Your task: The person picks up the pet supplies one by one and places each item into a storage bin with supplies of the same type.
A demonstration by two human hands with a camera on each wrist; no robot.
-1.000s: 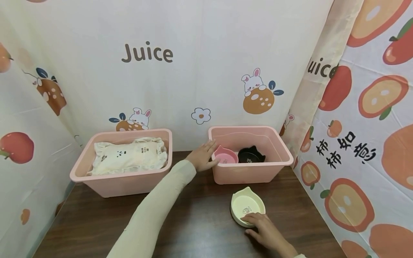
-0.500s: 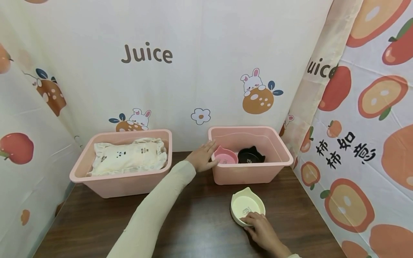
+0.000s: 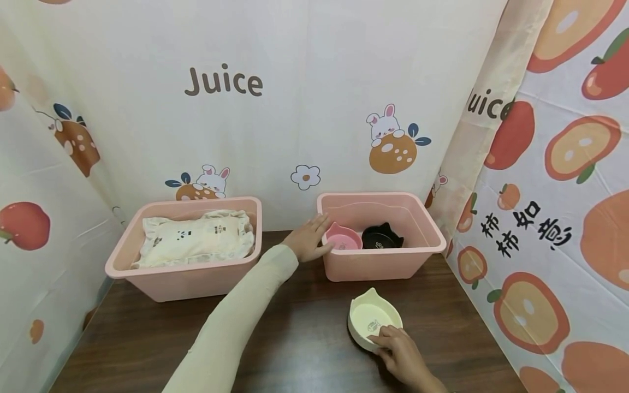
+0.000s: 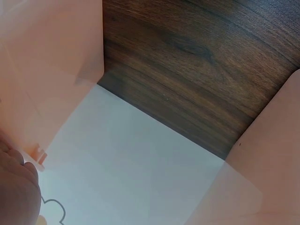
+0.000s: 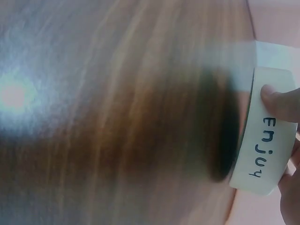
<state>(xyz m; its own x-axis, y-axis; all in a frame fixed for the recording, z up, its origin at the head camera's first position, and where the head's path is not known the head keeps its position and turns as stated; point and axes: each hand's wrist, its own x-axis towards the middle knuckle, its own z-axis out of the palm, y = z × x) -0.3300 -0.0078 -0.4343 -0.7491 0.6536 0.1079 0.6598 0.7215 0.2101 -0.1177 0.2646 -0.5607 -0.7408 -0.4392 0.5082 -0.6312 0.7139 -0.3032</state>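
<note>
My right hand (image 3: 404,357) pinches the near rim of a pale yellow cat-eared bowl (image 3: 371,312) with a fish drawing inside. In the right wrist view the thumb presses on the bowl's side (image 5: 269,136), lettered "Enjoy", and a dark shadow lies on the table beside it. My left hand (image 3: 308,240) rests on the left rim of the right pink bin (image 3: 373,266), its fingers extended. Inside that bin sit a pink cat-eared bowl (image 3: 344,238) and a black one (image 3: 382,238). Only part of the left hand (image 4: 18,187) shows in the left wrist view.
A second pink bin (image 3: 196,284) at the left holds a cream frilled pillow (image 3: 199,237). Both bins stand on the dark wooden table (image 3: 295,349), against a printed curtain (image 3: 304,120). A fruit-print curtain (image 3: 535,240) borders the right side.
My right hand has closed its fingers on the yellow bowl's rim. The bowl has shifted slightly left and tilted, showing more of its side. My left hand has stayed in place.
</note>
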